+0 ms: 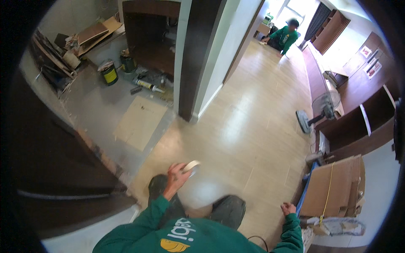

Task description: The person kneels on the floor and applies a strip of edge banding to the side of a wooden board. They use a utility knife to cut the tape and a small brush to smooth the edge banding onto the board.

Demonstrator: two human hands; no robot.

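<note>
Above the floor in front of my knees, my left hand (176,177) grips a roll of cream masking tape (192,165), its fingers around one side of the ring. My right hand (288,208) is out to the right with curled fingers, close to a large cardboard box (328,187). It is small in the picture, and whether it holds anything is hidden. My knees in dark trousers (228,208) show just behind the tape.
Pale wood-look floor (236,139) runs ahead to a seated person in green (287,37). A fan (314,114) stands at the right by shelving (358,122). On the left, past a dark door frame (198,59), lie a sealant tube (147,85), cans (109,74) and a flat board (141,122).
</note>
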